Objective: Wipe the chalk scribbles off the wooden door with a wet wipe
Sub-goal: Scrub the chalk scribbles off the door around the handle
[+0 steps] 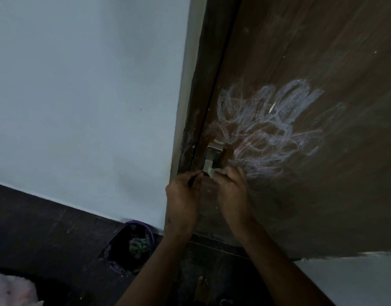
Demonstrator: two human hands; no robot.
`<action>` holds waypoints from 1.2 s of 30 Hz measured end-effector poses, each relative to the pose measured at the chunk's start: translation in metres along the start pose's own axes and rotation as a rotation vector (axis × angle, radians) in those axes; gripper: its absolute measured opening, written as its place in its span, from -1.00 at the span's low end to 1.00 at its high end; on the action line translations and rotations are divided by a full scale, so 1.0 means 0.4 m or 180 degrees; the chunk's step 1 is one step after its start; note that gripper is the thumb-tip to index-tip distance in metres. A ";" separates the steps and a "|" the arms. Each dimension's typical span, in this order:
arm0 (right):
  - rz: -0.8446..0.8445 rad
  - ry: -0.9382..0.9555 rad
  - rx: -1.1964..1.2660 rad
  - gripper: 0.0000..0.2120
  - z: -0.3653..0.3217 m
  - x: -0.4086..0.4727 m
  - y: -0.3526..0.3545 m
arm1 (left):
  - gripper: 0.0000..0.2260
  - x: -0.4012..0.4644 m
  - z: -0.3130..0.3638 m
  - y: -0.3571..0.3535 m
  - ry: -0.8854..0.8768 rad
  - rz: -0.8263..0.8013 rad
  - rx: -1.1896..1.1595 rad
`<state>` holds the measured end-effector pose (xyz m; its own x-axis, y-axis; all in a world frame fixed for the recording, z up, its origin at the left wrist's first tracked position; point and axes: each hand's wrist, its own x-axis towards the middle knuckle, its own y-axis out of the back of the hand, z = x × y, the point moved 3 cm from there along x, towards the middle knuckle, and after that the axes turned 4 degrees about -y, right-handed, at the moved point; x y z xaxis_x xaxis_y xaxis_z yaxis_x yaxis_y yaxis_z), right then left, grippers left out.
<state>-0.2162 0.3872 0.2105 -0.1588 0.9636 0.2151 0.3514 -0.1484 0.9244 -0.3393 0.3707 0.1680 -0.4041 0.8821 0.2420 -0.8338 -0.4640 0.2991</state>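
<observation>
Low on a wooden door (300, 195), both hands pinch a wet wipe (213, 171): left hand (183, 195), right hand (233, 192). Chalk scribbles (267, 127) remain whole (wiping seemingly unstarted).

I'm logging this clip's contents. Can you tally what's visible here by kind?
Hands: 2 (left hand, right hand)
Wet wipe: 1 (wet wipe, held by both hands)
Wooden door: 1 (wooden door)
Chalk scribbles, as a patch: 1 (chalk scribbles)
Metal latch: 1 (metal latch)
Bin: 1 (bin)
Total: 7
</observation>
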 end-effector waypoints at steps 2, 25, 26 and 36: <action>0.0046 0.0154 0.0060 -0.71 -0.041 0.022 -0.011 | -0.84 -0.002 0.006 0.000 -0.0036 0.0017 0.0012; 0.1867 0.1578 -0.0953 -0.87 -0.134 0.198 -0.006 | -0.82 0.005 -0.009 0.029 0.0828 0.0417 -0.0624; 0.1669 0.1626 -0.1065 -0.90 -0.139 0.187 -0.027 | -0.83 0.009 -0.009 0.024 0.0894 0.0422 -0.0698; 0.3262 0.1479 -0.0461 -0.82 -0.187 0.254 0.212 | -0.81 0.022 -0.025 -0.027 0.1275 0.0605 -0.1349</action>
<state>-0.2716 0.4560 0.3345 -0.1955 0.2018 0.9597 0.4076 -0.8733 0.2667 -0.3375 0.3842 0.1575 -0.6019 0.7870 -0.1354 -0.7770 -0.6163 -0.1284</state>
